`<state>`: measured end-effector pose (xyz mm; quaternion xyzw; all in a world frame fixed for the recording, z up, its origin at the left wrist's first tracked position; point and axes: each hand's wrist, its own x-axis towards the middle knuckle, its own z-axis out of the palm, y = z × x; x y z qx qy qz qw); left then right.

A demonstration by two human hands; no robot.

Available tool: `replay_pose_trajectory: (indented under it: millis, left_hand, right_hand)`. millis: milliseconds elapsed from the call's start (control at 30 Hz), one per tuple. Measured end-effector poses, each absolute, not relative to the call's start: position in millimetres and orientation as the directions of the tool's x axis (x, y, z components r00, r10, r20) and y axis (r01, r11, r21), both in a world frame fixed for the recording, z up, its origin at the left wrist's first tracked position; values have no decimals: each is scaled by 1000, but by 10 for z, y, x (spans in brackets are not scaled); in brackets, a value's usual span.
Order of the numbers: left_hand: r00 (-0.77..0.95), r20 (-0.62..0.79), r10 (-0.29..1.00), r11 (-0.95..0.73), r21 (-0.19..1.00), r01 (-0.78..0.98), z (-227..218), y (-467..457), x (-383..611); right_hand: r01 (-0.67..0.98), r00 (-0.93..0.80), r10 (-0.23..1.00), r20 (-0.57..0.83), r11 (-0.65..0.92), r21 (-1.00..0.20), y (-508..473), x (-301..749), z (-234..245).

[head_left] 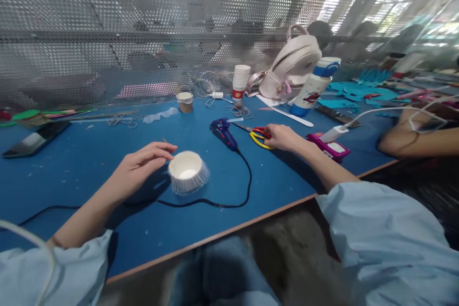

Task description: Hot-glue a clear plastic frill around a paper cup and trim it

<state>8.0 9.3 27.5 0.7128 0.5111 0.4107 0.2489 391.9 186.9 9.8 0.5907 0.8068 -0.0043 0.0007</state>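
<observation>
My left hand is open, its fingers stretched out at the left rim of a short white paper cup. I cannot tell whether a fingertip touches the rim. A pleated, translucent frill wraps around the cup's outside. Over on the right, my right hand grips the scissors by their red and yellow handles; the blades lie toward the blue hot glue gun. The glue gun rests on its side on the table, with a clear glue stick at its back end.
A black cord curves across the blue table. Behind stand a brown cup, stacked paper cups, a backpack and a bottle. A magenta power strip lies near my right forearm, beside another person's arm. A phone lies left.
</observation>
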Motion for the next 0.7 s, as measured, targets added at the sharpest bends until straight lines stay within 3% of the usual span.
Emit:
replay_pose_trajectory:
  millis: [233,333,367,400,533,700]
  left_hand:
    - [306,292,906,-415,753,510,170,164,-4]
    - [357,265,896,-430,719,545,178,158,11]
    - [367,261,893,-436,704,561,181,158,18]
    - [372,260,891,-441,689,575,181,160,25]
    - [370,294,881,-469,642,607,158,176,62]
    - [353,335,874,-487,597,638,191,133,149]
  right_hand:
    - [972,-163,986,39,167,-168,1668,4136,171]
    - [918,-81,996,35,88,-387,1479,4374,186]
    - [752,12,1000,20,4,-659,1402,4447,191]
    - [669,43,999,22,-12,-743,1320,4508,198]
    - [464,46,998,41,15,-886,976,4574,233]
    - [46,-245,967,62,76,-996,669,4312,268]
